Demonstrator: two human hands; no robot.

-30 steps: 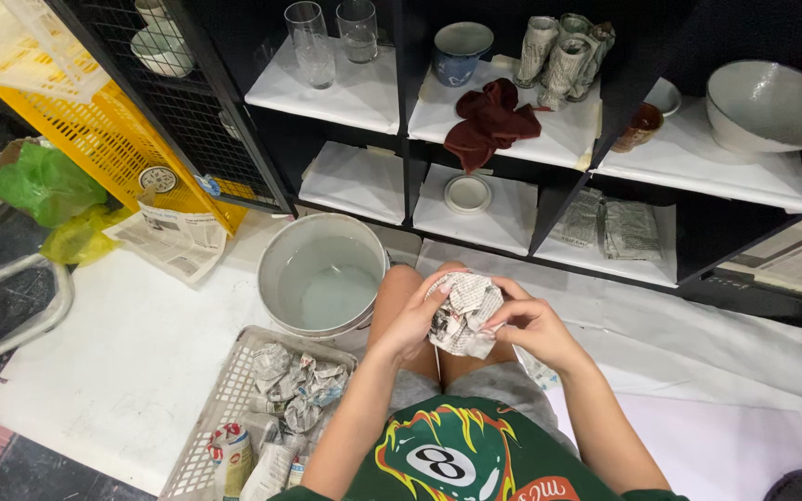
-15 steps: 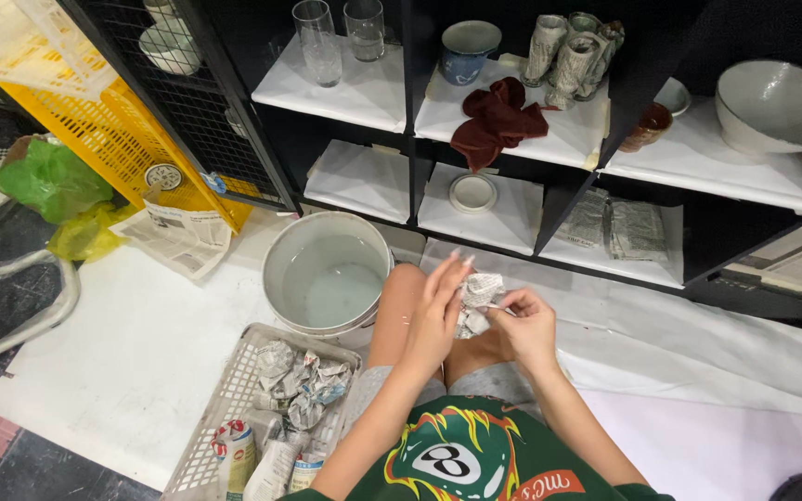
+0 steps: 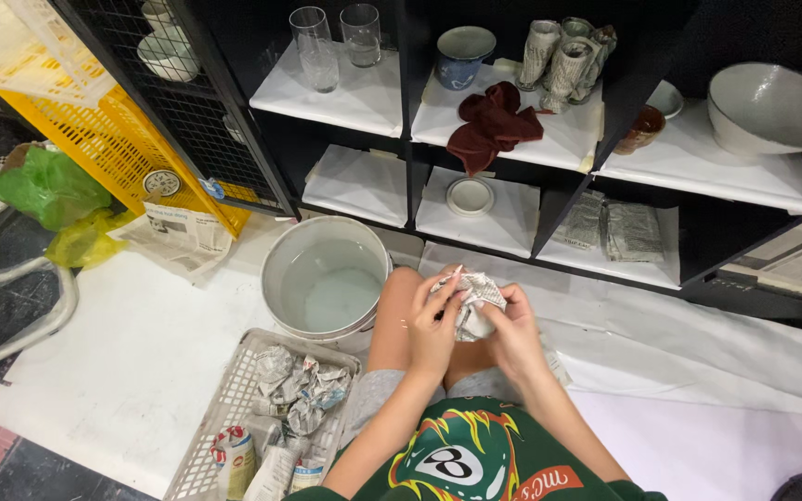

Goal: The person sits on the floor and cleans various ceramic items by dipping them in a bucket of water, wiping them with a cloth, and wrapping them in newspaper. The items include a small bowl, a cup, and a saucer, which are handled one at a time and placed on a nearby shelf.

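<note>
I crouch before a black shelf unit, and both hands work at a bundle wrapped in crumpled newspaper above my knees. My left hand grips its left side with the fingers spread over the paper. My right hand cups it from the right and below. What the paper holds is hidden. A white bucket of cloudy water stands just left of my knee. In front of it lies a white wire basket with more crumpled newspaper wads and small packets.
The shelves hold two glasses, a blue bowl, a dark red cloth, newspaper-wrapped pieces, a small lid, folded newspapers and a large grey bowl. A yellow crate and green bags are left.
The bundle has come down from chest height to just above my knees, and both hands have shifted their grip on the paper. The view has tilted slightly.
</note>
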